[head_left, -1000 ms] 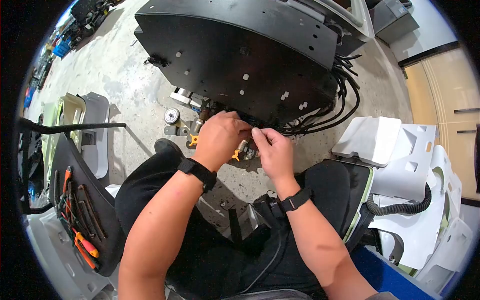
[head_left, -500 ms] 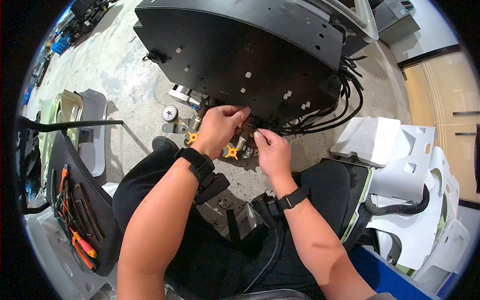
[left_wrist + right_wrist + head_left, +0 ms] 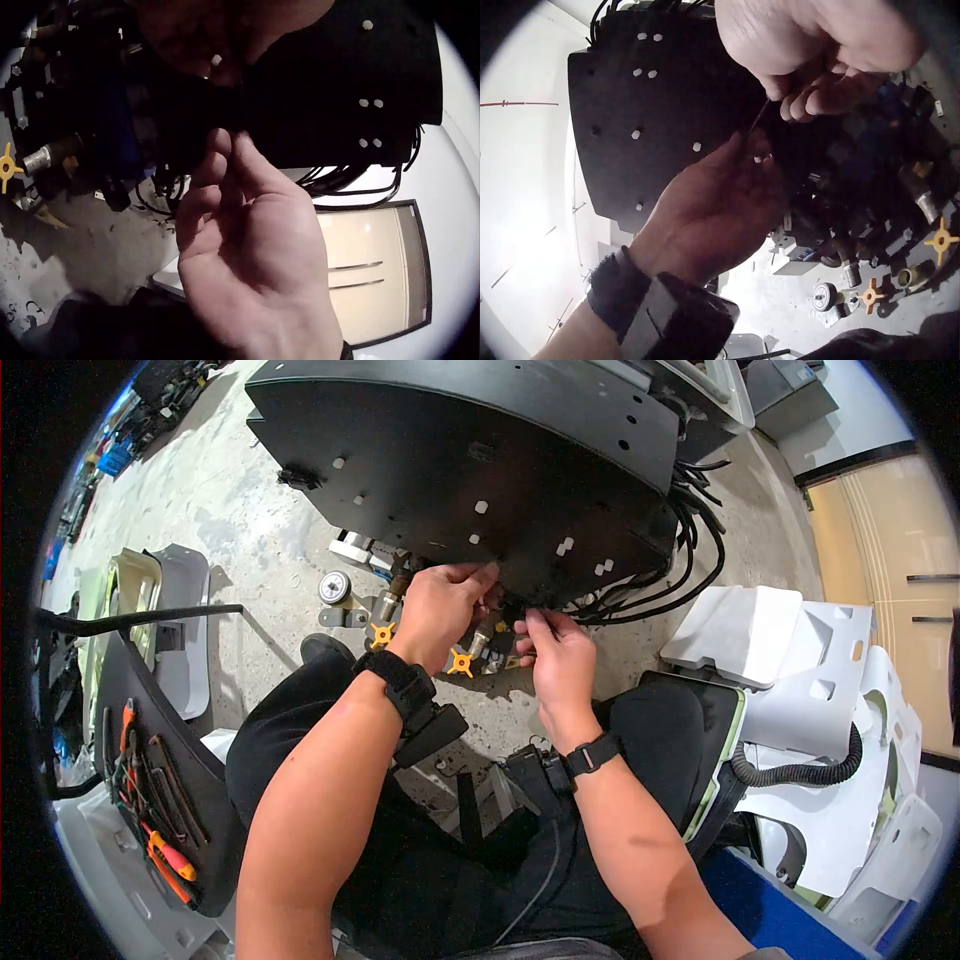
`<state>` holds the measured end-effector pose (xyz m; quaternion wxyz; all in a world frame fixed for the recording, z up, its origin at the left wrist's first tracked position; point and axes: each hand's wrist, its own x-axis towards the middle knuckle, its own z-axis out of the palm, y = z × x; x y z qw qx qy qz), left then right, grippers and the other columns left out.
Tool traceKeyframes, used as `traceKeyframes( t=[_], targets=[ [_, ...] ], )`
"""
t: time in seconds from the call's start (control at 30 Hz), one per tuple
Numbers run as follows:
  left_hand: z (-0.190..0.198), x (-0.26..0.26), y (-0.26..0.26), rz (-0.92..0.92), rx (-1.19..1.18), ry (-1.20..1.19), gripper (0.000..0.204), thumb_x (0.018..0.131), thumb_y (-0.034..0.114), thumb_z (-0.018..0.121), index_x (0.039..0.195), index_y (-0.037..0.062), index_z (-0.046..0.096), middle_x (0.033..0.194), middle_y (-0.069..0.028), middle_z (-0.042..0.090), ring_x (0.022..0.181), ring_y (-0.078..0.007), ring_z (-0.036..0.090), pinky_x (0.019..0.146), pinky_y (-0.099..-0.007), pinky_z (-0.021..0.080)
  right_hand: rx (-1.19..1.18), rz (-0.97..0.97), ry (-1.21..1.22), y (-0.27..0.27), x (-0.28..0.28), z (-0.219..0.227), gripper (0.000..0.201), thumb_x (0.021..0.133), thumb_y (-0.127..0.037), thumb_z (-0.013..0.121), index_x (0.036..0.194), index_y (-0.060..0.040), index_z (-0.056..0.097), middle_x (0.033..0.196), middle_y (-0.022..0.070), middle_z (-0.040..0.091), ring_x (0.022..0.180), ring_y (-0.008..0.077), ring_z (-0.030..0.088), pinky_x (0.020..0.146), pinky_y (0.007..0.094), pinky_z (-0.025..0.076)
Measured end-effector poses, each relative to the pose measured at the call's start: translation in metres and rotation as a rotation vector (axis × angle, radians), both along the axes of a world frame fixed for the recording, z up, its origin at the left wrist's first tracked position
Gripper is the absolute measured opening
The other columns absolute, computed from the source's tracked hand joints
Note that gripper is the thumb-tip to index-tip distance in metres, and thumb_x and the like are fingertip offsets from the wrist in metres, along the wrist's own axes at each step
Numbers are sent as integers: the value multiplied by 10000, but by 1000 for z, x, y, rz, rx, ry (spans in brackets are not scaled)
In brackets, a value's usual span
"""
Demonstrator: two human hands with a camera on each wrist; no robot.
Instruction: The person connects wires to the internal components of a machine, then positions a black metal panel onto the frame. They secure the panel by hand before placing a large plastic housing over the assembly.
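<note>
A thin dark strand (image 3: 760,114), like a wire or cable tie, stretches between the fingertips of both hands under a large black metal housing (image 3: 400,470). My left hand (image 3: 440,608) pinches one end with thumb and fingers, close against the housing's lower edge. With thumb and forefinger, my right hand (image 3: 560,660) pinches the strand a short way to the right; its other fingers are curled. In the left wrist view, the palm side of the right hand (image 3: 259,240) faces the camera. Yellow valve handles (image 3: 460,662) on brass-coloured fittings sit just below the left hand.
Black cables (image 3: 690,560) loop from the housing's right side. Left, a dark panel (image 3: 215,840) carries hand tools, among them a red-and-yellow screwdriver (image 3: 172,855). White plastic covers (image 3: 810,690) stack up at right beside a blue bin (image 3: 760,905). A round gauge (image 3: 334,588) stands near the fittings.
The hands were together at the fingertips, then drew apart with the strand between them. The left hand has shifted slightly up; the right dropped back, then rose a little toward the housing.
</note>
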<state>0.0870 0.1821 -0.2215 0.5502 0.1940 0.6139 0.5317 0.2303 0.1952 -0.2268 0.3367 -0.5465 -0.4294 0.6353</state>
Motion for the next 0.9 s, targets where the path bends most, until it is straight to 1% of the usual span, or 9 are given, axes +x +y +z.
traceKeyframes(
  t=[0.1,0.17,0.3,0.47,0.53,0.57,0.63,0.83,0.9],
  targets=[
    [1,1,1,14,-13,42,216,868,171,577,855,-41,622,729,-36,591,608,-97,480,557,-247,384,-5,2,3,0,-1,0,200,874,-181,566,967,-4,574,819,47,622,630,69,529,533,200,416],
    [-1,2,1,49,-4,56,237,849,176,593,918,-46,641,699,-25,606,585,-72,484,538,-223,398,4,-5,17,0,-1,0,203,874,-184,567,967,-3,573,823,48,622,630,70,528,533,202,416],
    [1,4,3,40,-11,46,248,853,178,589,934,-53,631,720,-37,616,599,-80,493,548,-232,402,110,-37,36,1,-3,5,202,880,-181,560,965,2,570,834,58,622,652,81,547,549,205,436],
    [2,5,5,71,-20,-165,254,864,162,580,1001,-52,589,810,-65,616,678,-107,527,599,-235,419,217,-41,21,4,-5,9,186,880,-167,560,948,5,577,829,70,628,684,95,578,558,207,457],
    [-1,5,5,85,-24,-230,243,866,155,577,1002,-45,584,820,-65,611,684,-113,530,605,-238,424,344,-83,-18,4,-8,9,180,858,-162,587,898,12,609,762,55,635,620,95,598,517,222,469],
    [-2,5,5,101,-29,-296,231,868,149,574,1004,-38,580,830,-64,607,690,-119,533,611,-241,428,341,-84,-16,4,-9,10,180,858,-162,587,898,12,609,762,55,635,620,95,598,517,222,469],
    [-2,6,6,122,-16,-320,227,870,145,571,1004,-38,575,832,-64,603,690,-123,534,613,-245,430,386,-101,-89,4,-12,13,184,848,-161,603,886,19,616,739,55,635,612,99,607,506,227,472],
    [0,10,6,144,3,-291,227,870,136,570,1002,-49,578,827,-73,607,688,-128,532,615,-251,429,309,-153,-26,6,-14,14,188,842,-166,610,867,20,623,695,58,630,585,107,611,490,233,476],
    [1,12,7,140,16,-268,233,867,132,573,1006,-54,581,828,-78,610,689,-127,532,613,-251,427,306,-155,-60,4,-12,11,193,844,-168,608,866,23,620,688,59,627,572,107,608,483,234,473]
  ],
)
